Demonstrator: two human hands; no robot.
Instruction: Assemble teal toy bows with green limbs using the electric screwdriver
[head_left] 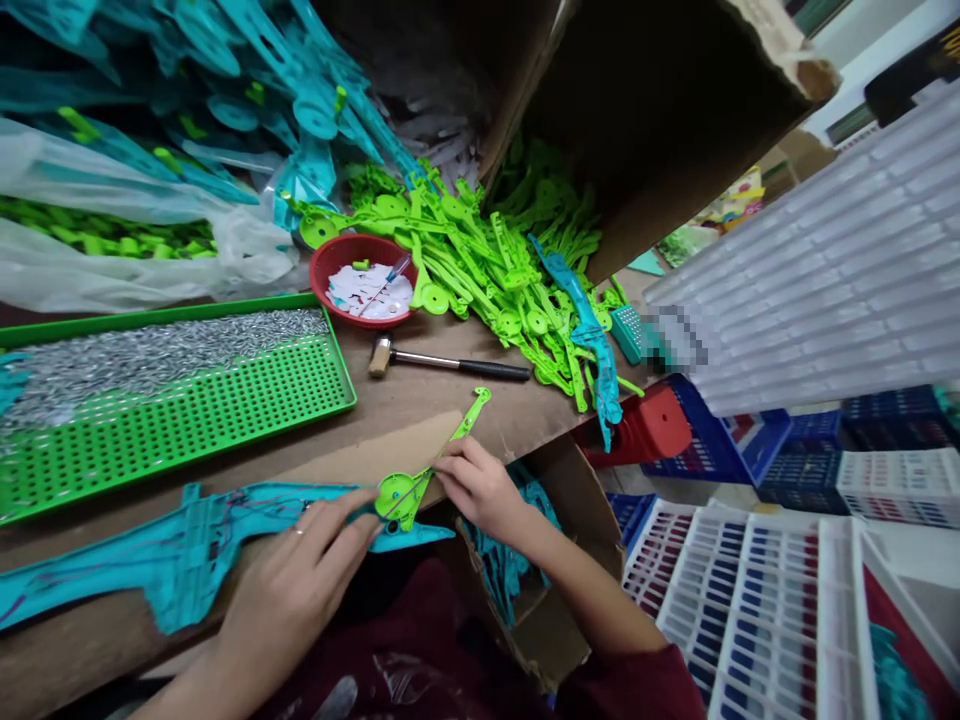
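Observation:
A long turquoise plastic shell (187,545) with thin dark wires inside lies along the bench's near edge. Over its right end rests a lime-green plastic lever (395,494) with a round disc and a long narrow arm. My left hand (296,570) lies across the shell, its thumb and fingertips closed at the disc's left edge. With closed fingertips, my right hand (476,485) pinches the lever at its narrow arm. A thin dark strand crosses the disc between both hands; I cannot make out what it is.
Behind the hands lies a hammer (457,364). A red bowl (322,275) holds white pieces and a screwdriver (386,283). Left is a green tray (225,410) of screws. Green levers (480,260) spill from a cardboard box (675,120). Crates (735,600) stand at right.

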